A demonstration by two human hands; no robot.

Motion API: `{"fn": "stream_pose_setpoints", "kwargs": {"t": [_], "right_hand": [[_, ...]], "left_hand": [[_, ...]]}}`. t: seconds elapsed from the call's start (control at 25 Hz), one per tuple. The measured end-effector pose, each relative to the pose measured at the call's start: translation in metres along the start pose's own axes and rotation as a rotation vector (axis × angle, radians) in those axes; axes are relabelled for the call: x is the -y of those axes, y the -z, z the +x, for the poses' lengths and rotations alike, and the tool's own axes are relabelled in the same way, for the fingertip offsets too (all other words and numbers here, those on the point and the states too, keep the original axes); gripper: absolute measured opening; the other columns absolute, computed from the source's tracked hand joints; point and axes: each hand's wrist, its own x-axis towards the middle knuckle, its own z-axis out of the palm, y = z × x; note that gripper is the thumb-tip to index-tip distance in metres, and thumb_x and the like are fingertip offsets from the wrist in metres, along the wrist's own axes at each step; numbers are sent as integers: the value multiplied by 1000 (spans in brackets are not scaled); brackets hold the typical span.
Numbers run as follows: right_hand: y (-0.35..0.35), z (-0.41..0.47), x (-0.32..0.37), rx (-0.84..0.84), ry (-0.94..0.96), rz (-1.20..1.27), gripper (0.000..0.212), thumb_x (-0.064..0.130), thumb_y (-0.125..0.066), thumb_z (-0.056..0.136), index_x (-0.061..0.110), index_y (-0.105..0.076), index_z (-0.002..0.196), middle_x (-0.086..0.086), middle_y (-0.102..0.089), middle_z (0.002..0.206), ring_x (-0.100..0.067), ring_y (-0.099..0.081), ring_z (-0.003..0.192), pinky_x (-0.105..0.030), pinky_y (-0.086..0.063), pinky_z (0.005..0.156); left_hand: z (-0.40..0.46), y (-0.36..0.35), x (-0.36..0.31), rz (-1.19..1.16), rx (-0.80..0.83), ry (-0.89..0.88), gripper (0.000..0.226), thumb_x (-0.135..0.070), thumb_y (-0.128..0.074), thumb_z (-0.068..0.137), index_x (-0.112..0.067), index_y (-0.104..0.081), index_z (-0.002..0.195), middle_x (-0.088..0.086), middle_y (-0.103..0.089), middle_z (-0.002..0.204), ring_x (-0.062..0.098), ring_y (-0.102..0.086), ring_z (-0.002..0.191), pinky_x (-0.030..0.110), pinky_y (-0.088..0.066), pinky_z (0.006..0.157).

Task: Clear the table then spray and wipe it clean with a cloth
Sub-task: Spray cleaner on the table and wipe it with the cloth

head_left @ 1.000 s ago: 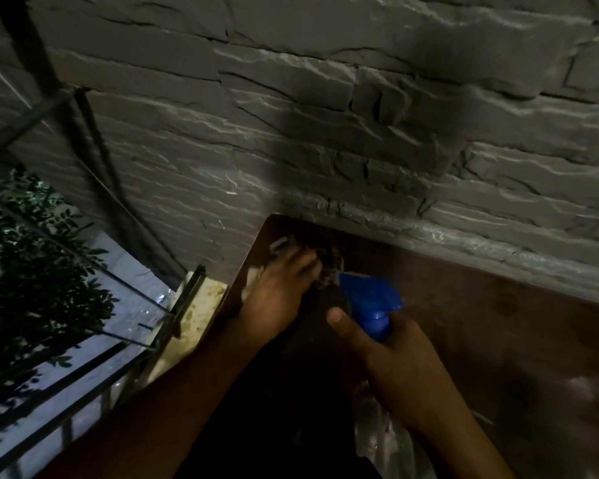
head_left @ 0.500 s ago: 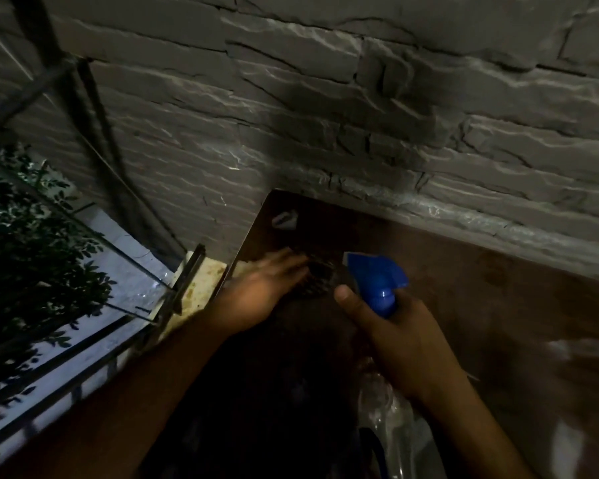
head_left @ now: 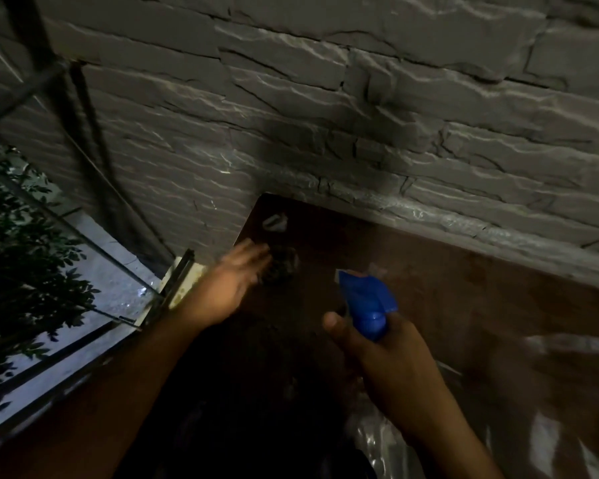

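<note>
A brown table stands against a grey stone wall in dim light. My left hand, blurred by motion, lies with straight fingers on a dark cloth near the table's far left edge. My right hand grips a spray bottle just below its blue trigger head, and the nozzle points at the far left of the table. The bottle's clear body shows below my wrist. A small pale patch lies at the table's far left corner, beyond the cloth.
The stone wall closes off the table's far side. Left of the table are a glass pane with a metal frame and a leafy plant behind it. Pale streaks shine on the table's right part.
My left hand has slid the cloth back from the far corner toward me, uncovering the pale patch. My right hand has kept hold of the spray bottle.
</note>
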Motion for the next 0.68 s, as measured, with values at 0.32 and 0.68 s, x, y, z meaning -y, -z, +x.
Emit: {"fn": "stream_pose_setpoints", "kwargs": {"t": [0.32, 0.68], "right_hand": [[-6, -11, -3, -36, -34, 5, 39, 54, -68, 74, 18, -60, 88, -2, -66, 68, -15, -61, 60, -40, -55, 66], [-15, -33, -5, -113, -19, 25, 62, 73, -64, 49, 23, -63, 86, -10, -73, 77, -30, -72, 71, -56, -60, 73]], "left_hand": [[-22, -18, -46, 57, 76, -189, 53, -19, -37, 94, -28, -33, 146, -7, -20, 157, 18, -12, 147, 52, -27, 112], [-25, -33, -67, 99, 50, -94, 50, -17, -35, 91, -19, -43, 141, 4, -35, 152, 30, -26, 142, 56, -31, 110]]}}
